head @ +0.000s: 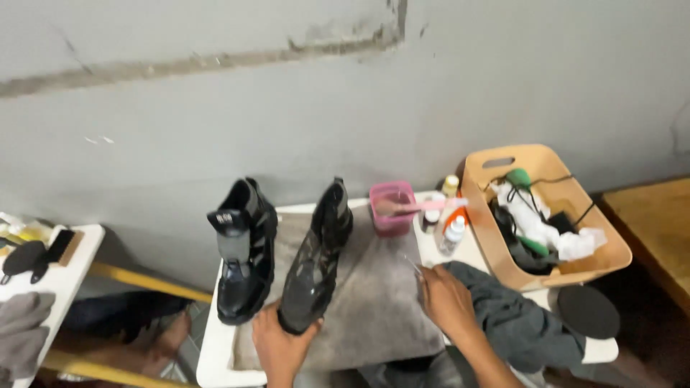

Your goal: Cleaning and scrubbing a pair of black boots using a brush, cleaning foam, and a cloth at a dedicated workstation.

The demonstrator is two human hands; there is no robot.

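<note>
1. A glossy black high-top boot [314,262] is gripped at its heel end by the left hand [279,343]; the fingers are clamped around the sole's back edge, and the boot is tipped over on the grey cloth mat [374,302], toe toward the wall.
2. Just left of that boot, its partner, a black high-top boot with a grey tongue [243,251], is stood upright on the same mat, untouched.
3. To the right of the held boot, the right hand [445,298] is laid on a crumpled dark grey rag [514,316]; something thin seems to be pinched in the fingertips, but whether the fingers are closed cannot be told.
4. Behind the held boot, a pink plastic tub [392,207] is seen with a pink-handled brush [420,207] laid across it, and small bottles [449,223] are grouped just beside it.
5. Further right, a tan wooden basket [496,237] is packed with cloths and cords.
6. Progress, as judged: the held boot looks wet and shiny, the partner duller, so cleaning appears under way on one boot, with the other left to do.
</note>
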